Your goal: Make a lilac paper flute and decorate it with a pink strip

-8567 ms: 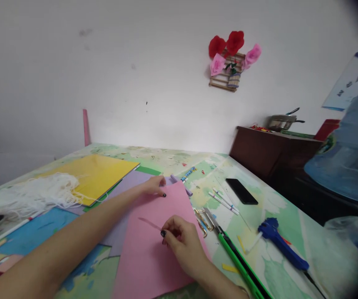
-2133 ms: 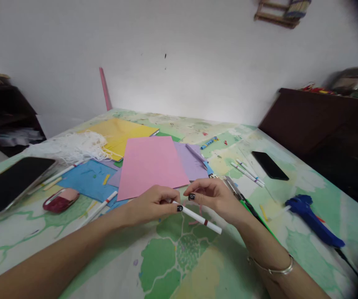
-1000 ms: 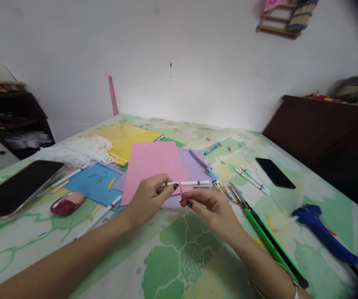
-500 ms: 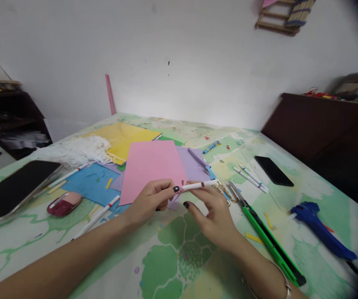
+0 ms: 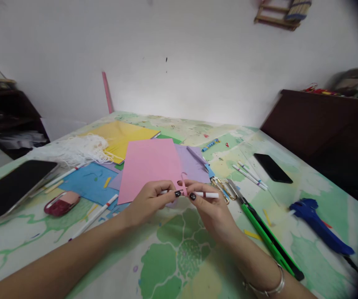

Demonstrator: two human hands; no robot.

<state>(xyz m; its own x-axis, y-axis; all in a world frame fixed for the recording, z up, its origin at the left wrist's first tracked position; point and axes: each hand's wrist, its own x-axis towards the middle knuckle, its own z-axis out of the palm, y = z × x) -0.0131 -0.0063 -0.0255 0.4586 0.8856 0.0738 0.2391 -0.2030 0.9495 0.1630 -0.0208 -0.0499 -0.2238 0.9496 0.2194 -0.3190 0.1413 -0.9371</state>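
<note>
A thin white paper stick (image 5: 211, 194) with a dark band lies across both hands, above the table's near middle. My left hand (image 5: 158, 197) pinches its left part between thumb and fingers. Close beside it, my right hand (image 5: 208, 205) is closed on the stick too, thumb in front. Between the two thumbs a narrow pink paper strip (image 5: 184, 182) stands up from the stick, its top end curled. Behind the hands lies a pink sheet of paper (image 5: 150, 162). The fingertips behind the stick are partly hidden.
To the right lie gold paper clips (image 5: 220, 189), a green box cutter (image 5: 269, 232) with its blade out, a blue glue gun (image 5: 320, 226) and a phone (image 5: 272, 168). White yarn (image 5: 75, 147), a larger phone (image 5: 18, 187) and blue paper (image 5: 88, 180) are on the left.
The right fingers, spread under the stick before, have closed on it. The stick has come lower and more level, and the pink strip now stands up between the thumbs.
</note>
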